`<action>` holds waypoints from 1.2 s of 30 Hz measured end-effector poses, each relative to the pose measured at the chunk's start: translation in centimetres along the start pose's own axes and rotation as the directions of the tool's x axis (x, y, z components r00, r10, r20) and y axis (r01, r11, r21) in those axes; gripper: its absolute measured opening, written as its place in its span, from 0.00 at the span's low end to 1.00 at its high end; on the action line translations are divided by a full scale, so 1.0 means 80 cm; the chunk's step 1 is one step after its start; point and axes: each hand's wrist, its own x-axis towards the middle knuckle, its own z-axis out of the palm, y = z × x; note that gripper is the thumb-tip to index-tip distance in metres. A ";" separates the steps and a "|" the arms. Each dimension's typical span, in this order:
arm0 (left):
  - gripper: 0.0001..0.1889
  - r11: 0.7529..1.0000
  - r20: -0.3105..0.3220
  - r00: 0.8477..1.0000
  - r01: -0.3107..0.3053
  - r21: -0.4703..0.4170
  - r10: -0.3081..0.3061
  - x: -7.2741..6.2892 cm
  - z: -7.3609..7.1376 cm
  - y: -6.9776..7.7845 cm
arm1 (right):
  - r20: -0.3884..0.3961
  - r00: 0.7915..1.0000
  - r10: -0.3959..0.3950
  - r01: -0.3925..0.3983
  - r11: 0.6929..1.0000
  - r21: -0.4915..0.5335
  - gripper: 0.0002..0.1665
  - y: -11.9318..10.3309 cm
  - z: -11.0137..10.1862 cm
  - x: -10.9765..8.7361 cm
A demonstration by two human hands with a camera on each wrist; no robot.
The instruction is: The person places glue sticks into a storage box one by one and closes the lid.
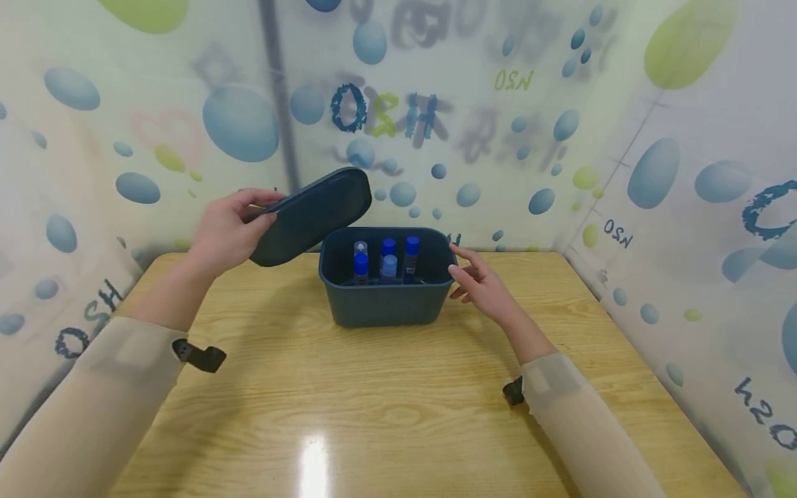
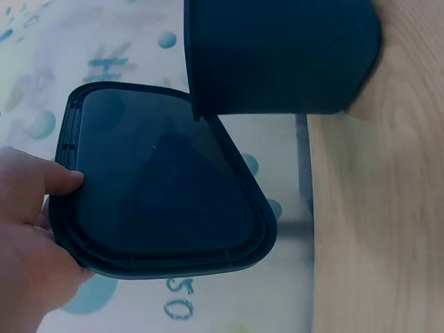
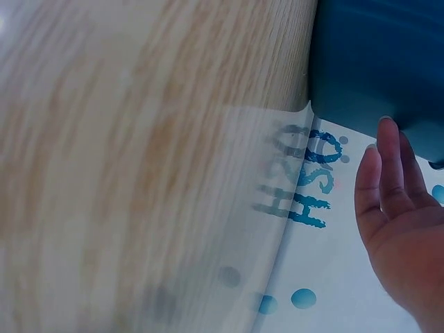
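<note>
A dark blue bin (image 1: 386, 306) stands upright on the wooden table with its top uncovered. Inside it are several small bottles (image 1: 411, 259) with blue caps, standing upright. My left hand (image 1: 230, 232) pinches the edge of the dark blue lid (image 1: 314, 214), thumb on its underside, and holds it tilted above and left of the bin. In the left wrist view the lid's rimmed underside (image 2: 159, 180) faces the camera. My right hand (image 1: 482, 283) is at the bin's right end, fingers fairly straight, fingertips (image 3: 387, 125) right at the wall.
The wooden table (image 1: 349, 387) stretches in front of the bin. Close behind it rises a white sheet (image 1: 423, 173) printed with blue and green dots and letters, which also lines both sides. Dark straps (image 1: 202, 356) hang at both cuffs.
</note>
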 end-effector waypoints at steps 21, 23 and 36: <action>0.17 0.902 0.045 0.901 -0.431 0.003 0.431 0.032 0.080 0.073 | -0.007 1.000 -0.011 0.011 0.996 -0.093 0.37 -0.022 -0.014 0.000; 0.17 0.893 0.066 0.891 -0.450 0.005 0.449 0.031 0.086 0.076 | -0.044 0.998 -0.037 0.032 0.995 -0.095 0.37 -0.033 -0.020 0.001; 0.18 0.861 0.156 0.847 -0.506 -0.053 0.508 0.019 0.107 0.090 | -0.070 0.971 -0.230 0.215 0.962 -0.169 0.26 -0.087 -0.030 0.010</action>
